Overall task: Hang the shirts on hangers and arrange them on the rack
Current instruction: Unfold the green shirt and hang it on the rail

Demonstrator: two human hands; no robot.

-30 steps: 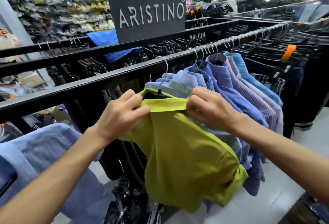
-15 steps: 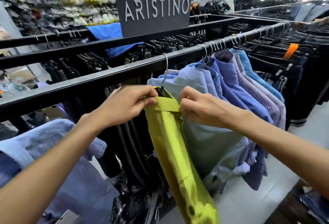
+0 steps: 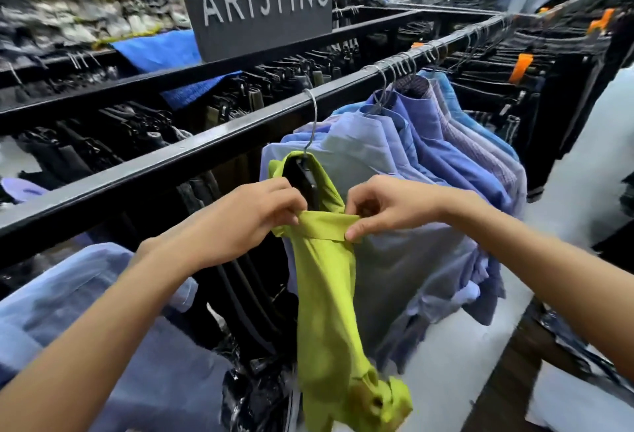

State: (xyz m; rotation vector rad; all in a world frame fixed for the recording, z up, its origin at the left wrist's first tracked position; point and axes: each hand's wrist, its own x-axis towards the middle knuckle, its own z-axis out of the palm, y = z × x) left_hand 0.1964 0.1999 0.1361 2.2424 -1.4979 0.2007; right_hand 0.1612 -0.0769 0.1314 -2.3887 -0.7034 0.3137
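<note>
The lime-green shirt (image 3: 329,294) hung from a black hanger (image 3: 303,177) whose wire hook (image 3: 313,112) was looped over the black rail (image 3: 192,153), just left of the row of blue shirts (image 3: 429,157) already hanging there. Both hands worked at its collar, below the hook. The left hand (image 3: 240,222) had its fingers (image 3: 291,205) curled and clamped on the left end of the folded collar band, while the right hand (image 3: 394,208) pinched the band's right end between thumb and forefinger, the other fingers (image 3: 363,191) bent above it. Holding the two ends this way probably let the person draw the collar flat and square it over the hanger's neck, so that the garment would sit straight beside the others.

The green cloth looked smooth and thin; it fell in a long, narrow, limp fold beneath the collar, with a crumpled cuff or hem at the bottom. The hanger seemed hard, glossy plastic with a thin grey metal hook. The rail was a flat-faced, matt black bar. The blue shirts to its right were crisp woven cloth, packed close together, one finely checked. Above the rail stood a dark sign (image 3: 257,2) with pale lettering. A further blue shirt (image 3: 85,311) lay lower left of the rail; what it rested on could not be seen.
</note>
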